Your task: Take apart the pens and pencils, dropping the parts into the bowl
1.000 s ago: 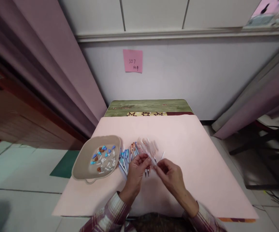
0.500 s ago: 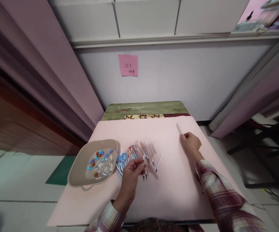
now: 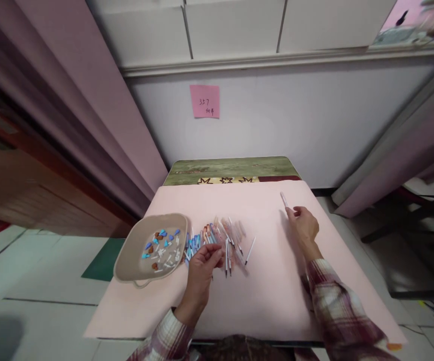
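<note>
My right hand point(image 3: 302, 223) is over the right side of the table, its fingertips closed on the lower end of a pale, see-through pen barrel point(image 3: 283, 199) that points away from me. My left hand point(image 3: 204, 263) is pinched beside the pile of pen parts; whatever is between its fingertips is too small to make out. White ink refills point(image 3: 227, 258) with dark tips lie just right of these fingers. Behind them are clear pen barrels point(image 3: 239, 230) and blue pen parts point(image 3: 192, 243). One separate refill point(image 3: 250, 250) lies at the pile's right edge.
A beige basket point(image 3: 129, 263) at the left holds small blue, brown and white pieces. Pink sheeting point(image 3: 269, 311) covers the table, with a green patterned strip point(image 3: 232, 167) at the far end. A pink note point(image 3: 205, 102) is stuck to the wall.
The whole view has shifted slightly, so the table sits a little further right. Both hands keep nearly the same places, the right one still with the pen barrel.
</note>
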A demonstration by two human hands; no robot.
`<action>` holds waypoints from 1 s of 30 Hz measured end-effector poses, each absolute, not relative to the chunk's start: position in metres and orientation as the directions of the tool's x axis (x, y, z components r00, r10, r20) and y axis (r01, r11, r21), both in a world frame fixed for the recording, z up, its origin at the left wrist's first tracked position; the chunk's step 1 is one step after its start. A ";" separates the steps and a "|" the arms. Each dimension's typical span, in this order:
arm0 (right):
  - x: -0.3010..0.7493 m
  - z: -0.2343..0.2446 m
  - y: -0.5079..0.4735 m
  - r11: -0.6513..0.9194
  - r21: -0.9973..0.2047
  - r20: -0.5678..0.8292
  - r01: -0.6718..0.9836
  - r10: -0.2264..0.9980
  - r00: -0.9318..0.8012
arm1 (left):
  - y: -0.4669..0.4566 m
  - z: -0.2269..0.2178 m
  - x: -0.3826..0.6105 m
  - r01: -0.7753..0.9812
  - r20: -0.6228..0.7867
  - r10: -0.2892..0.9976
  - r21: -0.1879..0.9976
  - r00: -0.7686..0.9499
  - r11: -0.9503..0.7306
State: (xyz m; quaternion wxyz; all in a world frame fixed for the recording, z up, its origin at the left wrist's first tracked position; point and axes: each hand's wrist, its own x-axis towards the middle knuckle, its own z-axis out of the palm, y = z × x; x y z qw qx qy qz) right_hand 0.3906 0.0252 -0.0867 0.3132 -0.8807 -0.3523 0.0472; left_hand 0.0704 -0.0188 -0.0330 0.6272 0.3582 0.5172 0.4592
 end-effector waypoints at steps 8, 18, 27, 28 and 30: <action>0.271 -0.089 -0.003 -0.045 -0.944 0.150 0.326 0.823 0.548 | -0.025 -0.044 0.047 -0.214 -0.298 0.951 0.937 -0.081 0.275; 0.243 -0.104 -0.011 0.043 -0.801 0.326 0.597 0.868 0.375 | -0.052 -0.075 0.037 -0.150 -0.319 0.941 0.942 -0.113 0.301; 0.210 -0.095 -0.032 0.222 -0.479 0.419 0.849 0.908 0.000 | -0.071 -0.097 0.039 -0.052 -0.215 0.971 0.976 -0.104 0.211; 0.209 -0.096 -0.032 0.219 -0.459 0.422 0.861 0.906 -0.005 | -0.073 -0.097 0.038 -0.032 -0.199 0.974 0.980 -0.105 0.197; 0.209 -0.097 -0.032 0.223 -0.449 0.438 0.865 0.899 -0.004 | -0.076 -0.097 0.036 0.001 -0.178 0.978 0.984 -0.109 0.179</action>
